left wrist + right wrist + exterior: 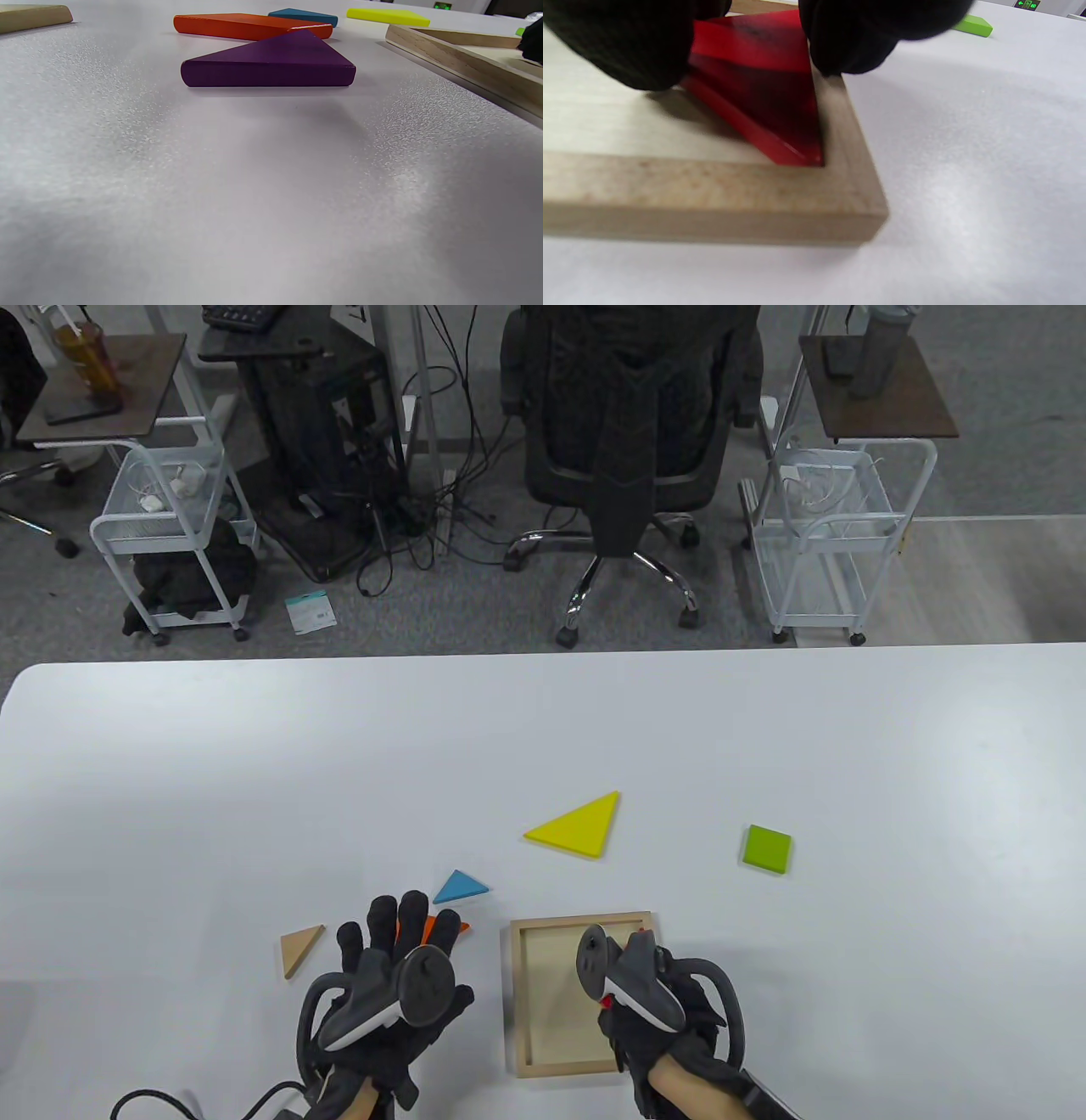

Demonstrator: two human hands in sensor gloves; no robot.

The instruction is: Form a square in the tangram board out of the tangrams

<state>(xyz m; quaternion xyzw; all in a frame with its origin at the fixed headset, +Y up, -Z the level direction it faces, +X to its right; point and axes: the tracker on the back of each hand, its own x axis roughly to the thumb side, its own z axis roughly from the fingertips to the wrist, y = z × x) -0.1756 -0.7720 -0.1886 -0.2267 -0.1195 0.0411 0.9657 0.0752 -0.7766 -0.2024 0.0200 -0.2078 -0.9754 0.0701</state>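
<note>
The wooden tangram board (pixel 518 1001) lies at the table's near edge. My right hand (pixel 649 984) is over its right side. In the right wrist view its fingertips (pixel 848 46) pinch a red triangle (pixel 772 97), tilted with one point down in the board's (pixel 712 182) near right corner. My left hand (pixel 399 929) lies left of the board with straight fingers over an orange piece (pixel 430 925). The left wrist view shows a purple triangle (pixel 271 63) flat on the table in front of the orange piece (pixel 250 25). No left fingers show there.
Loose on the white table are a blue triangle (pixel 460 887), a large yellow triangle (pixel 581 827), a green square (pixel 767 848) and a tan triangle (pixel 299 948). An office chair (pixel 632 458) and wire carts stand beyond the far edge.
</note>
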